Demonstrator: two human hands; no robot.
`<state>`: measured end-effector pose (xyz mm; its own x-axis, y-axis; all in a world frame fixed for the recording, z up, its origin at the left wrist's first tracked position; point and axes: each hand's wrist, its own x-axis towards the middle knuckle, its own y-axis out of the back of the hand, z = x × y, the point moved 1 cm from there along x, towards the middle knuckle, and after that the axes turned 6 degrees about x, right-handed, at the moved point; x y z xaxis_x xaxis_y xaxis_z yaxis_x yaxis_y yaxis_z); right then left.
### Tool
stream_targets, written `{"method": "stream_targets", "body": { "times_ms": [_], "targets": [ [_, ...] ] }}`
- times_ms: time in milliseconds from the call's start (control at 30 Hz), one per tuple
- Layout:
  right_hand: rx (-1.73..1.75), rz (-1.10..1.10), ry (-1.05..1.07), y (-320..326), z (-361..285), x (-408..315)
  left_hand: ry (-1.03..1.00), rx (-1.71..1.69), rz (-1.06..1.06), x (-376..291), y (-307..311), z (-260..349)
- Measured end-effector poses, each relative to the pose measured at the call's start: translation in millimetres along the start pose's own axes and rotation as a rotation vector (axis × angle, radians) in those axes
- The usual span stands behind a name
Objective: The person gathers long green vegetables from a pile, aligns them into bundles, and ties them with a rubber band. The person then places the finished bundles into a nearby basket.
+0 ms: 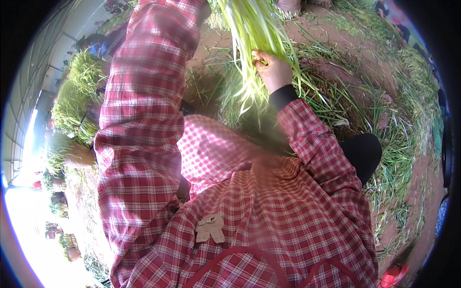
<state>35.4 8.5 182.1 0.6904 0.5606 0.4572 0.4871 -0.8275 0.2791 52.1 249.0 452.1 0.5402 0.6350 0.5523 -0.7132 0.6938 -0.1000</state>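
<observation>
A loose bunch of long, pale yellow-green leaves (252, 32) hangs from the top edge of the head view, its tips fanned out and partly blurred. My right hand (275, 72), soiled at the fingertips, lies on the lower part of the bunch with its fingers curled around some leaves. Strands pass on both sides of this hand. My left arm, in a red plaid sleeve (147, 90), reaches up to the top edge; its hand is out of view. Whether it holds the upper end of the bunch is hidden.
Cut green leaves (335, 90) litter the reddish ground. Tied green bundles (77, 97) stand at the left. A black rounded thing (362, 154) is beside my right sleeve, and a red bag (394, 275) lies lower right. Other people are far off near the upper edges.
</observation>
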Motion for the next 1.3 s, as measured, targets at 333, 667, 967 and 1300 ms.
{"method": "stream_targets", "body": {
  "times_ms": [333,667,967,1300],
  "targets": [
    [0.084,0.159,-0.026,0.8,-10.5,26.5,-0.008,-0.019,0.013,8.9,17.0,-1.8],
    [0.491,-0.243,-0.263,39.4,-36.4,39.9,-0.009,-0.050,0.030,16.4,29.2,-1.5],
    [1.087,0.079,-0.303,98.9,2.9,20.6,-0.007,-0.076,0.046,25.2,45.6,-2.8],
    [0.110,0.303,-0.252,230.8,5.4,27.1,0.082,-0.154,0.015,3.7,46.2,43.9]
  ]
}}
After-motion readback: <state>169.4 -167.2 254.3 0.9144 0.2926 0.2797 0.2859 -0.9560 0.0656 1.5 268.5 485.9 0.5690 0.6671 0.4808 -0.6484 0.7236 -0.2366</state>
